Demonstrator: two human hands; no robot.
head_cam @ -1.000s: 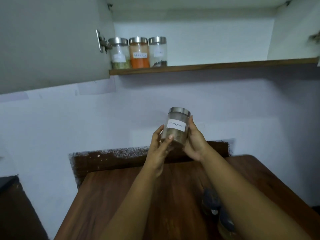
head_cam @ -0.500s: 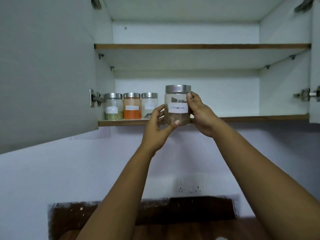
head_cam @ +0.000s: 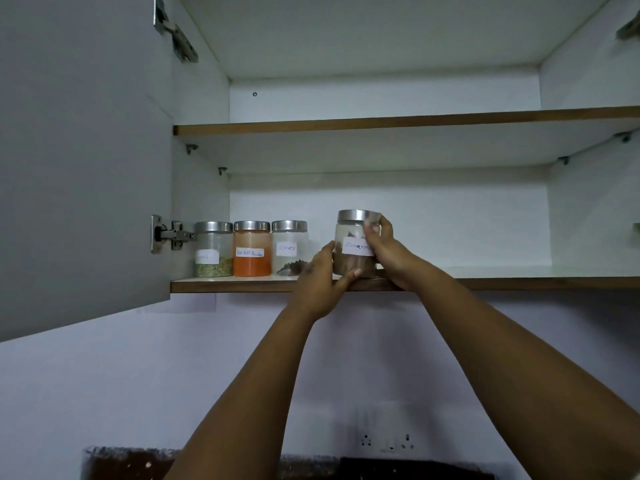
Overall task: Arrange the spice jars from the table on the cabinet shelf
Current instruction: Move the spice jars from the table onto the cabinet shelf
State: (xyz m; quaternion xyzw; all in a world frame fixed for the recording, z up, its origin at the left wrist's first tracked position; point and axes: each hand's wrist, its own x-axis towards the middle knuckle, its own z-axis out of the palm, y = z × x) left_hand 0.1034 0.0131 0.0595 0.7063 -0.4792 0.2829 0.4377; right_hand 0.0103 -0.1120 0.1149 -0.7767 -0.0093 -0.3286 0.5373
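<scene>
Both hands cradle the cinnamon jar (head_cam: 355,249) at the lower shelf's (head_cam: 519,283) front edge: the left hand (head_cam: 320,282) cups its base, the right hand (head_cam: 388,252) wraps its side, steadying it just right of three jars lined up, nearest the cloves jar (head_cam: 289,247).

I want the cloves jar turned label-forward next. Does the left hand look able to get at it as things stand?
Probably yes, once free. The left hand holds the cinnamon jar just right of the cloves jar, and nothing stands between them; it must let go first.
</scene>
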